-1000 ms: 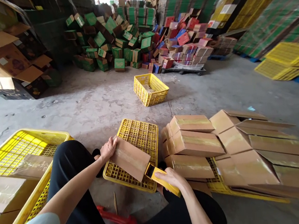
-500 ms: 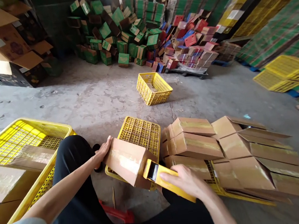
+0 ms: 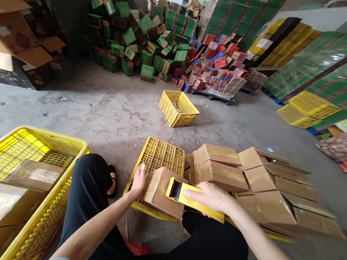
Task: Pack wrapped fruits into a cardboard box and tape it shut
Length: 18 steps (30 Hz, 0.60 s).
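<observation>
A taped cardboard box [image 3: 162, 188] lies tilted on an upturned yellow crate [image 3: 163, 151] in front of my knees. My left hand [image 3: 138, 180] grips the box at its left edge, fingers along its side. My right hand [image 3: 210, 198] is wrapped round a yellow handheld tool [image 3: 196, 205] with a dark window near its head. The tool's head is at the right side of the box; whether it touches the cardboard I cannot tell. Just right of the crate, several taped cardboard boxes [image 3: 220, 172] are stacked close together.
A large yellow crate [image 3: 70, 146] with cardboard boxes in it stands at my left. Another yellow crate [image 3: 179, 109] sits on the floor ahead. Green boxes [image 3: 148, 71] and red boxes [image 3: 216, 62] are heaped at the back. More cartons [image 3: 263, 174] lie on the right.
The box has turned and moved right with my left hand, now showing another side toward me. The tool stays at its right side. The view has shifted to the right.
</observation>
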{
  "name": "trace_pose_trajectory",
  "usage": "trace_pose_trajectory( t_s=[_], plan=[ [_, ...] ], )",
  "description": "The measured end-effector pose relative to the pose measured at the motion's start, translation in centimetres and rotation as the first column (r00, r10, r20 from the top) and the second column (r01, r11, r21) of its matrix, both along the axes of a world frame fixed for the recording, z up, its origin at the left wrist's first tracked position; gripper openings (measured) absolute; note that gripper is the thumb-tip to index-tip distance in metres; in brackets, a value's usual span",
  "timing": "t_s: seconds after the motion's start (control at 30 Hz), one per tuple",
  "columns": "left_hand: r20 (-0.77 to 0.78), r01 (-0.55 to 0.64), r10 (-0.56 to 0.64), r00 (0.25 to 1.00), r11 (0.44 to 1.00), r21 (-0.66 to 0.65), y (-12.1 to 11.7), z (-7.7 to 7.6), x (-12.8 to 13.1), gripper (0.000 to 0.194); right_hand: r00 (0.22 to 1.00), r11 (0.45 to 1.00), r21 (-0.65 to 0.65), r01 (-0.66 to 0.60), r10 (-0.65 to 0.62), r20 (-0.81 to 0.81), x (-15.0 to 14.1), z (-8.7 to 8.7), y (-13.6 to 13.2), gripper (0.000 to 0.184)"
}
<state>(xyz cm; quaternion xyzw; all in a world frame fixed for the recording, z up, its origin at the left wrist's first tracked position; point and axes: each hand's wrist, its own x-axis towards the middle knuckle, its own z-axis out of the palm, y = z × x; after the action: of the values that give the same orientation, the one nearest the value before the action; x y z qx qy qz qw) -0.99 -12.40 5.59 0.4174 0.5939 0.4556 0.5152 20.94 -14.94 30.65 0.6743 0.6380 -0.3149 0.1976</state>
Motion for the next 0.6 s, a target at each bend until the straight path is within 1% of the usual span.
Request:
trace_pose_trajectory(
  t_s=[0.03, 0.07, 0.1, 0.13, 0.17, 0.2, 0.23, 0.27, 0.3, 0.33, 0.43, 0.5, 0.53, 0.6],
  plan=[
    [0.025, 0.040, -0.042, 0.999, 0.994, 0.103, 0.5, 1.5, -0.9, 0.066, 1.000, 1.000, 0.018, -0.015, 0.015, -0.020, -0.5, -0.3, 0.6, 0.051],
    [0.033, 0.109, -0.119, 0.992, 0.971, 0.214, 0.9, 3.0, -1.9, 0.065, 0.998, 0.999, 0.023, -0.028, 0.029, -0.051, -0.9, -0.6, 1.2, 0.051],
    [0.012, 0.191, -0.206, 0.978, 0.925, 0.328, 1.0, 4.6, -2.9, 0.063, 0.995, 0.999, 0.007, -0.031, 0.032, -0.098, -1.3, -0.9, 1.7, 0.051],
    [-0.056, 0.295, -0.303, 0.951, 0.846, 0.443, 1.0, 6.0, -3.8, 0.062, 0.988, 0.999, -0.023, -0.024, 0.020, -0.156, -1.5, -1.1, 2.3, 0.051],
    [-0.169, 0.420, -0.395, 0.903, 0.732, 0.536, 0.7, 7.1, -4.6, 0.061, 0.977, 0.998, -0.056, -0.010, -0.002, -0.213, -1.6, -1.3, 2.7, 0.051],
    [-0.283, 0.531, -0.459, 0.842, 0.617, 0.580, 0.3, 8.0, -5.3, 0.060, 0.966, 0.997, -0.082, 0.010, -0.031, -0.255, -1.6, -1.6, 3.1, 0.051],
    [-0.380, 0.621, -0.499, 0.779, 0.529, 0.578, -0.2, 8.6, -5.6, 0.061, 0.957, 0.994, -0.102, 0.031, -0.059, -0.284, -1.4, -1.8, 3.4, 0.052],
    [-0.454, 0.675, -0.504, 0.735, 0.478, 0.562, -0.7, 8.9, -5.6, 0.062, 0.950, 0.992, -0.117, 0.051, -0.085, -0.302, -1.2, -2.0, 3.6, 0.053],
    [-0.509, 0.704, -0.488, 0.709, 0.462, 0.539, -1.1, 9.1, -5.4, 0.064, 0.944, 0.989, -0.134, 0.069, -0.108, -0.311, -0.9, -2.2, 3.6, 0.054],
    [-0.548, 0.712, -0.455, 0.702, 0.476, 0.517, -1.5, 9.0, -4.8, 0.064, 0.941, 0.985, -0.152, 0.084, -0.128, -0.314, -0.6, -2.3, 3.6, 0.055],
    [-0.590, 0.658, -0.345, 0.730, 0.589, 0.470, -1.7, 8.6, -2.3, 0.060, 0.933, 0.974, -0.195, 0.112, -0.171, -0.317, 0.0, -2.5, 2.9, 0.058],
    [-0.591, 0.611, -0.296, 0.750, 0.653, 0.448, -1.3, 8.4, -0.6, 0.058, 0.932, 0.974, -0.189, 0.123, -0.179, -0.315, 0.1, -2.4, 2.4, 0.058],
    [-0.593, 0.595, -0.282, 0.755, 0.675, 0.437, -1.1, 8.4, 0.1, 0.057, 0.931, 0.974, -0.183, 0.130, -0.183, -0.314, 0.0, -2.4, 2.2, 0.058],
    [-0.602, 0.584, -0.272, 0.751, 0.700, 0.412, -0.6, 8.5, 0.8, 0.056, 0.930, 0.973, -0.179, 0.144, -0.195, -0.311, 0.0, -2.3, 1.9, 0.056]
  ],
)
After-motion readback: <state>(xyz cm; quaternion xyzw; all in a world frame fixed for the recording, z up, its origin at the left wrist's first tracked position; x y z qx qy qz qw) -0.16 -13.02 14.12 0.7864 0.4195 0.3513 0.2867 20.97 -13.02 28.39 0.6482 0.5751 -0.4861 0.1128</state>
